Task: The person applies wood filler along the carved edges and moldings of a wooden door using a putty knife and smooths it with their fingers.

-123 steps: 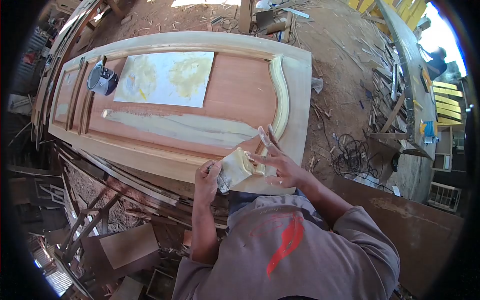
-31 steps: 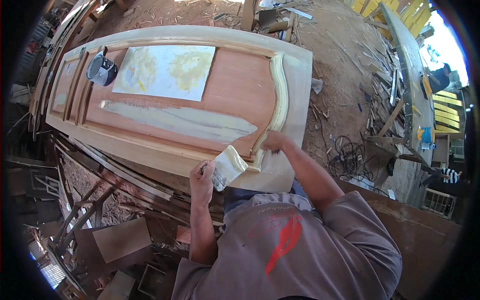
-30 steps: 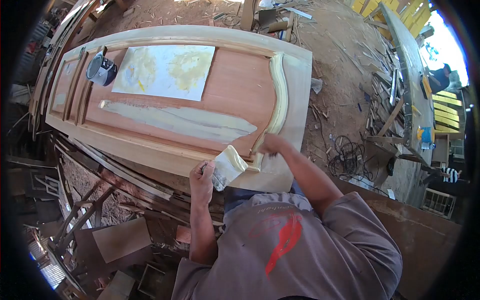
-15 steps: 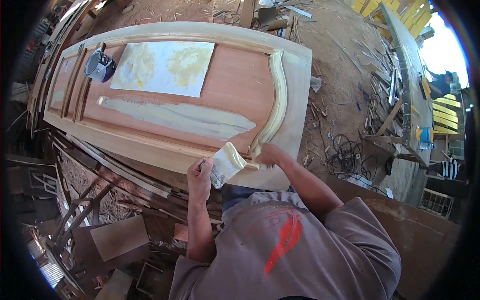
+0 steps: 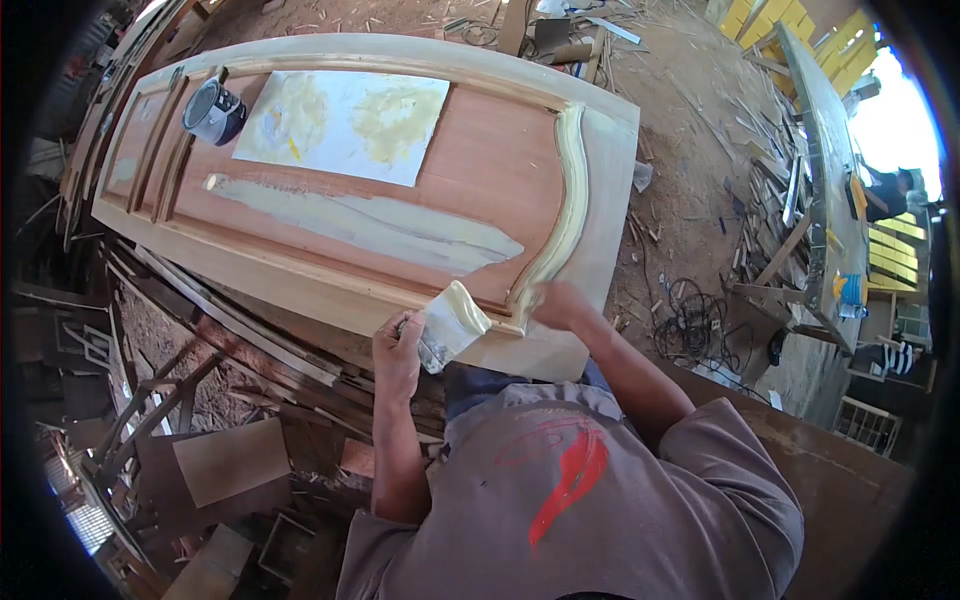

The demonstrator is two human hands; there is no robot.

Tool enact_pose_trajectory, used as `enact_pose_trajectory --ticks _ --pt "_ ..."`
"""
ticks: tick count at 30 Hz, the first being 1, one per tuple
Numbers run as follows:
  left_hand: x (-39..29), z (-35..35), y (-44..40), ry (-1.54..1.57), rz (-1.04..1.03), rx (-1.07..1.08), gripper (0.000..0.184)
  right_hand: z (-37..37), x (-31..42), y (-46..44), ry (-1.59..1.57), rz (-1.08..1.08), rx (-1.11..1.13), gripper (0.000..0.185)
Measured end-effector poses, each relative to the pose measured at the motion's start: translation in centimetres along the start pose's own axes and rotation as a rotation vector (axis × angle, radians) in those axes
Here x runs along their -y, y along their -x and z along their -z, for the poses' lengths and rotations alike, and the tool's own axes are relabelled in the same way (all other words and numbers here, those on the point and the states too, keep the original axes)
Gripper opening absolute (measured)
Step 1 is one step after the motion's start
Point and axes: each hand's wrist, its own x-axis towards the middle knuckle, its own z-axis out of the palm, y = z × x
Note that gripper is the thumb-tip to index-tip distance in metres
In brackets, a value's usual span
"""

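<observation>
A wooden door with recessed reddish panels lies flat in front of me. My left hand is closed around a wide putty knife, its blade tilted up and loaded with cream filler along the edge. Close to the panel's near right corner, my right hand has its fingers curled down at the curved moulding, which is coated with pale filler. Anything between those fingers is hidden. A long pale strip of filler covers part of the panel.
On the door stand a filler can and a smeared white board. Wood scraps lie on the ground beyond, with tangled cable at the right. A long workbench stands farther right, with a person behind it.
My right hand has moved slightly up and to the right along the moulding. The left hand keeps the putty knife nearly still. The view has shifted a little.
</observation>
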Motion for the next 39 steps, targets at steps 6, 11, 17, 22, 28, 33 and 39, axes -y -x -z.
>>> enact_pose_trajectory --ticks 6,11,17,22,28,33,39 --pt "0.7 0.1 -0.2 0.007 -0.019 0.004 0.022 1.3 -0.9 -0.5 0.205 -0.054 -0.35 0.09" --pt "0.4 -0.3 0.2 0.039 -0.007 -0.04 0.021 -2.9 -0.9 -3.4 0.185 -0.022 -0.388 0.107" --pt "-0.5 3.2 -0.2 0.13 -0.118 -0.147 0.021 -4.6 1.1 -0.8 0.193 0.139 -0.195 0.09" --pt "0.3 5.3 0.5 0.056 -0.115 -0.234 0.022 -2.3 -0.5 1.3 -0.072 0.396 -0.204 0.07" --pt "3.8 3.6 2.5 0.012 0.138 -0.102 0.022 2.1 1.2 5.1 -0.362 0.754 -0.09 0.076" --pt "7.6 0.7 3.1 0.094 0.25 -0.023 0.022 1.3 1.5 6.4 -0.311 0.916 -0.082 0.082" --pt "7.6 -1.6 4.0 0.121 0.25 -0.068 0.021 -0.3 0.7 6.2 -0.31 0.97 -0.056 0.083"
